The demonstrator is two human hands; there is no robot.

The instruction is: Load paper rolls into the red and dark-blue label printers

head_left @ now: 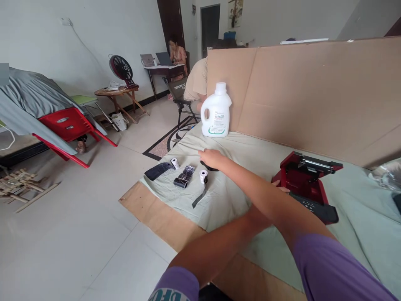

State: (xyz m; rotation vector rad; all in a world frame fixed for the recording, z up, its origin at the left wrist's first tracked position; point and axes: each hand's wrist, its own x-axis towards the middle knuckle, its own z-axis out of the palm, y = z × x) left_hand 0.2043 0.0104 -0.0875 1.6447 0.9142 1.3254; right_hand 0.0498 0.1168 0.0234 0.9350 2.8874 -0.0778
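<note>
My arms cross. My left hand (281, 187), partly hidden by my right forearm, has its fingers around the left edge of a red and black printer-like machine (319, 190) with its lid raised. My right hand (212, 159) is low over the cloth, fingers bent, at a dark object (209, 167) mostly hidden beneath it; I cannot make out its kind. Close by lie a small white-cored roll (203, 177) with a dark strip unwound, a shiny black ribbon roll (184, 177), another white roll (175, 163) and a flat black ribbon strip (159, 170).
A white detergent jug (217, 113) stands behind my right hand. Behind the cloth (247, 150) rises a cardboard panel (313, 92). Crumpled clear plastic (387, 174) lies far right. A red chair (67, 124) and a fan (121, 69) are at left; two people sit further back.
</note>
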